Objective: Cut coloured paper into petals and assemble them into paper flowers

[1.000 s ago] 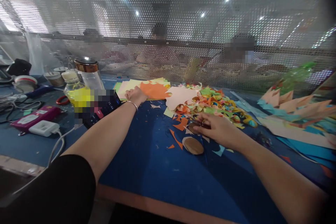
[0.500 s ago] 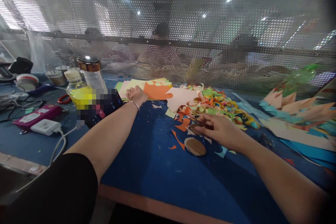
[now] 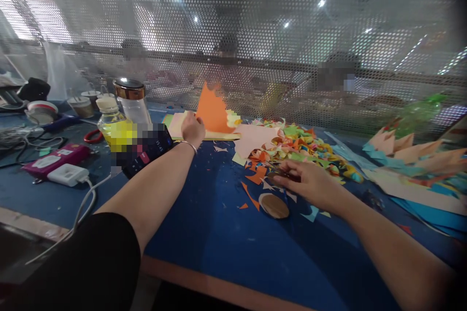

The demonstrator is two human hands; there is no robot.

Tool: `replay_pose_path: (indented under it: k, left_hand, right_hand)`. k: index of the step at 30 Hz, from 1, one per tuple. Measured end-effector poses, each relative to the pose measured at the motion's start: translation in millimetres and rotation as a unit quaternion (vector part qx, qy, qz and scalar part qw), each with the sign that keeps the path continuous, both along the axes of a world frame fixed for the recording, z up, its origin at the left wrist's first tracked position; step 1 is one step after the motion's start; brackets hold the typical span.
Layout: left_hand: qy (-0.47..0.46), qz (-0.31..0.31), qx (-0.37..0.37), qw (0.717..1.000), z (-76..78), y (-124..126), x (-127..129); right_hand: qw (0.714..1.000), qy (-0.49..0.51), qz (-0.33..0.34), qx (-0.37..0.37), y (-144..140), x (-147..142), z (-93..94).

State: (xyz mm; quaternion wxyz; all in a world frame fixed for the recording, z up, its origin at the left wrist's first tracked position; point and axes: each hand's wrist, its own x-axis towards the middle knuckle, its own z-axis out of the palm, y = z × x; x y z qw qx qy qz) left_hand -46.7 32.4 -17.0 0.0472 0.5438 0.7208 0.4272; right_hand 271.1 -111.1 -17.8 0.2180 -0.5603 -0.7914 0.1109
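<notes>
My left hand (image 3: 193, 127), a bracelet on its wrist, is closed on the left edge of an orange paper sheet (image 3: 213, 111). That sheet stands tilted up, its far edge jagged from cutting. Beneath it lies a stack of pale yellow and pink paper (image 3: 177, 124). My right hand (image 3: 297, 177) is closed around what look like dark metal scissors (image 3: 279, 170), partly hidden by the fingers, above the scraps. Just in front of it rests a round brown disc (image 3: 274, 205) with a pale rim. Pale pink paper (image 3: 251, 140) lies between my hands.
Colourful paper scraps (image 3: 306, 148) are heaped at centre right. Folded peach and blue paper pieces (image 3: 412, 150) stand at the right. On the left are a phone (image 3: 149, 150), a glass jar (image 3: 132, 102), a bottle and a purple power strip (image 3: 54, 159). A perforated metal screen (image 3: 233, 24) runs behind.
My left hand has taken hold of the orange sheet and raised it from the stack, so it now stands tilted. My right hand has hardly moved.
</notes>
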Motion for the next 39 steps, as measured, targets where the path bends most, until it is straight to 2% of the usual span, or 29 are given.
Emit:
replay_pose_path:
  k: [4, 7, 10, 14, 17, 19, 21, 24, 27, 33, 39]
  left_hand:
    - [-0.082, -0.021, 0.159, 0.984, 7.8, -5.4, 2.1]
    - [-0.179, -0.097, 0.282, 0.937, 11.4, -5.7, 11.1]
    - [-0.272, -0.177, 0.303, 0.896, 18.3, -2.3, 25.9]
    - [-0.421, -0.322, 0.256, 0.808, 39.0, -2.2, 43.4]
    - [-0.477, -0.418, 0.2, 0.747, 57.9, -13.8, 49.6]
    - [-0.502, -0.44, 0.175, 0.724, 67.4, -25.6, 52.3]
    - [-0.508, -0.447, 0.142, 0.723, 72.1, -37.0, 55.7]
    - [-0.509, -0.44, 0.094, 0.734, 69.9, -46.7, 62.3]
    - [-0.523, -0.445, 0.061, 0.725, 60.8, -47.5, 68.2]
    - [-0.581, -0.45, 0.018, 0.678, 48.7, -53.2, 77.9]
    - [-0.613, -0.506, -0.104, 0.598, 35.4, -80.9, 96.8]
  right_hand:
    - [0.999, 0.03, 0.004, -0.041, -0.8, -1.2, 5.9]
    - [0.994, 0.104, -0.015, -0.018, -2.4, -3.6, 9.6]
    - [0.986, 0.165, -0.019, 0.009, -3.8, -5.2, 12.6]
    - [0.974, 0.22, -0.045, 0.031, -5.7, -3.0, 14.5]
    - [0.96, 0.271, -0.068, 0.003, -8.5, -0.5, 15.3]
    - [0.944, 0.323, -0.063, -0.02, -10.9, -0.5, 17.4]
    - [0.929, 0.364, -0.049, -0.041, -13.2, -2.1, 20.7]
    - [0.909, 0.409, -0.032, -0.07, -15.7, -5.9, 25.2]
    - [0.899, 0.428, -0.032, -0.091, -16.7, -8.9, 26.4]
    - [0.907, 0.412, -0.034, -0.076, -14.6, -9.8, 23.7]
    - [0.91, 0.409, -0.042, -0.046, -12.5, -8.7, 24.5]
